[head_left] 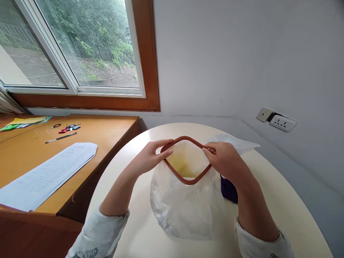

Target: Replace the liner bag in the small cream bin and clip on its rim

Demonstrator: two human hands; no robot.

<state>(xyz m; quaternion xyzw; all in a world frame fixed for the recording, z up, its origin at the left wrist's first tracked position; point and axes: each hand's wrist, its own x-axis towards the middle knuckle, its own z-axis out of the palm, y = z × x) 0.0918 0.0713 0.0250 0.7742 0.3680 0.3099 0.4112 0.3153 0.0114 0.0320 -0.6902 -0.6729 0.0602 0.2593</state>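
Note:
A clear, crinkled plastic bag stands on the round white table, its mouth facing me. Around that mouth runs a brown rim, pulled into a diamond shape. My left hand pinches the rim's left corner between thumb and fingers. On the opposite corner, my right hand has its fingers closed over the rim. Something yellowish shows through the opening; I cannot make out what it is. A dark purple cloth-like thing lies partly hidden behind my right wrist.
Another sheet of clear plastic spreads at the table's back right. The white table stands close to the wall. Left of it, a wooden desk carries papers, a pen, keys and coloured sheets.

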